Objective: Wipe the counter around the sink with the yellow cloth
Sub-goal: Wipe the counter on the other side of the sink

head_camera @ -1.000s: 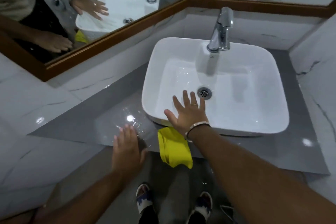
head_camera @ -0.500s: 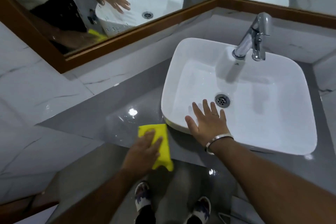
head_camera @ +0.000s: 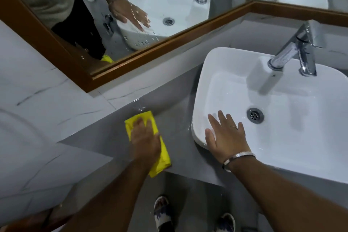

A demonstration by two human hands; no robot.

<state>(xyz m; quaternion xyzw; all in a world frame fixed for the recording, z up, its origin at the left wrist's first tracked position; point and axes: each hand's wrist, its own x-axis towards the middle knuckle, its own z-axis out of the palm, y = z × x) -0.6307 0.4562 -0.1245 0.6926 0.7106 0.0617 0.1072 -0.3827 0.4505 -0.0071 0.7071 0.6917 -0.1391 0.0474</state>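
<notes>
Much of the yellow cloth (head_camera: 165,153) lies hidden under the left grip (head_camera: 145,139), whose blurred fingers seem flat, pressing it to the grey table (head_camera: 175,107) at centre-left of the frame. The right grip (head_camera: 226,137), fingers spread, rests on the sink (head_camera: 201,81) at its lower-left rim.

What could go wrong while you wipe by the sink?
The near end of the yellow cloth hangs over the front edge of the counter, so it might slide off onto the floor. The right hand leans flat on the sink rim, which may be wet, so it could slip. The left hand might miss the water drops by the wall.
</notes>
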